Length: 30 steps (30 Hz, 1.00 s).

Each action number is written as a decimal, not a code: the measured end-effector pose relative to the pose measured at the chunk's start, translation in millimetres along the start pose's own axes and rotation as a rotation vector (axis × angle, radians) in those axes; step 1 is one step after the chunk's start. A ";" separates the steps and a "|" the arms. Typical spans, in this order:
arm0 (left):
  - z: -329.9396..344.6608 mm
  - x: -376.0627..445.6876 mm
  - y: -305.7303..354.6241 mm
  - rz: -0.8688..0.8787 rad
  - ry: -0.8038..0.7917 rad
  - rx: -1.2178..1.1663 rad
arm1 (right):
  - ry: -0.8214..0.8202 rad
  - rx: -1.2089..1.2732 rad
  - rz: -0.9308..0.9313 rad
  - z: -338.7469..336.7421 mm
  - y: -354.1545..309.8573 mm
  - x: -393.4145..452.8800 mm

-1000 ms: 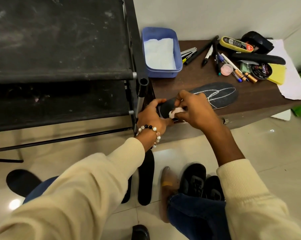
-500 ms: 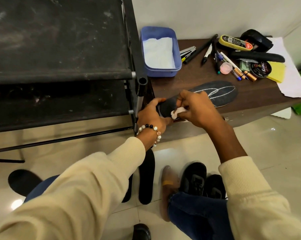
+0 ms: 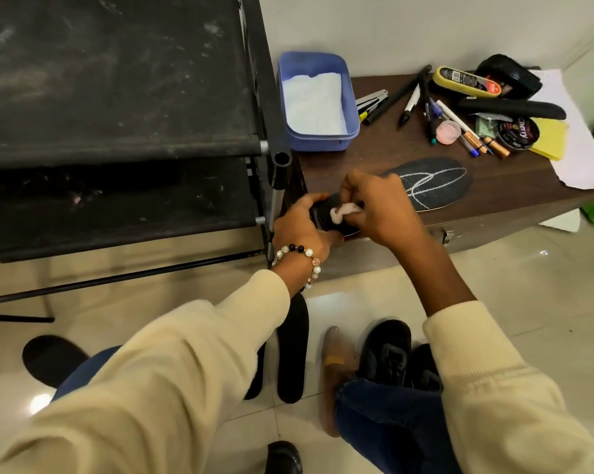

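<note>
A black insole (image 3: 432, 179) with white chalk lines lies on the brown table (image 3: 514, 186), its heel end over the front edge. My left hand (image 3: 302, 227) grips that heel end from the left. My right hand (image 3: 377, 206) pinches a small white cotton wad (image 3: 343, 211) against the insole's heel. The heel itself is mostly hidden by both hands.
A blue tub (image 3: 318, 104) with white cloth stands at the table's back left. Pens, a polish tin (image 3: 517, 134), a yellow sponge (image 3: 550, 142) and brushes clutter the back right. A black rack (image 3: 118, 124) is to the left. Black shoes (image 3: 388, 354) and insoles (image 3: 292, 350) lie on the floor.
My right hand with the cotton wad has shifted slightly along the insole's heel. My left hand keeps its grip in the same place.
</note>
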<state>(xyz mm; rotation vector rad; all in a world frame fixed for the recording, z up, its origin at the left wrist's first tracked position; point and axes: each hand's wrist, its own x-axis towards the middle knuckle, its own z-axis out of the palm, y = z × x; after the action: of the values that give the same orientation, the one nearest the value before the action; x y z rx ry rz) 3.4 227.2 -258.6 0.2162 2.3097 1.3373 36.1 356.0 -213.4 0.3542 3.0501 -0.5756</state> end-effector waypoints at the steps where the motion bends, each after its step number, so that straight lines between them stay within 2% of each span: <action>1: -0.7 -0.4 0.6 0.002 0.000 -0.002 | -0.066 -0.031 -0.005 -4.0 1.0 -3.1; 4: -0.7 -1.8 2.9 0.001 0.003 0.001 | -0.110 -0.049 0.009 -5.1 2.0 -8.0; 10: -2.6 -7.4 9.5 -0.003 0.019 0.051 | 0.134 -0.050 0.046 11.2 -4.8 1.7; 18: -2.1 -9.2 23.6 0.047 -0.039 0.380 | 0.330 0.313 0.257 -3.7 3.4 -17.0; 21: -3.8 -6.6 26.7 0.071 -0.003 0.432 | 0.262 0.210 0.214 -5.1 3.0 -20.6; 24: -4.8 -5.3 23.8 0.125 0.044 0.437 | 0.077 -0.085 0.096 3.1 3.0 -22.1; 26: -4.3 -5.1 22.0 0.131 0.053 0.426 | -0.020 -0.174 0.032 5.7 2.7 -23.4; 30: -4.3 -2.0 21.3 0.135 0.057 0.424 | -0.075 -0.255 -0.045 1.4 7.8 -25.7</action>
<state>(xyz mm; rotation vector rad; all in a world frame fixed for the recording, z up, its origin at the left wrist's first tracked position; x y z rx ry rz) 1.3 234.1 -238.0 0.4803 2.6464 0.9040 62.9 357.0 -215.9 0.2497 3.0146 -0.1911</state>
